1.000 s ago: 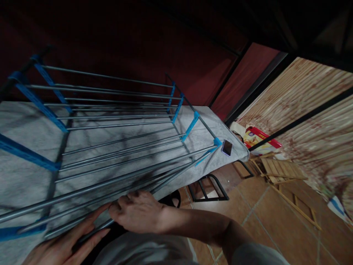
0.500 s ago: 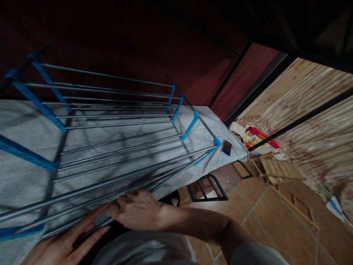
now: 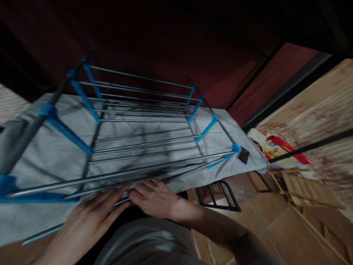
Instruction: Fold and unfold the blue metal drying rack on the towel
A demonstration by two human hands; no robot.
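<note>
A metal rack [image 3: 143,125] of grey rods and blue plastic joints lies on a grey cloth [image 3: 55,151] spread over a bed. My left hand [image 3: 88,217] rests near the closest rods with its fingers stretched flat against them. My right hand [image 3: 157,198] is beside it, fingers curled over a near rod [image 3: 182,173] at the cloth's front edge. A dark phone [image 3: 244,156] lies on the cloth's right corner, next to a blue joint.
A black metal frame [image 3: 220,195] stands on the tiled floor [image 3: 275,221] below the bed's edge. A red and yellow box [image 3: 281,149] and a folded wooden stand [image 3: 306,187] lie to the right. A dark red wall [image 3: 165,44] is behind.
The view has swung to the right and tilted, so the rack sits more in the middle. My left hand has slid up and right onto the near rods, closer to my right hand.
</note>
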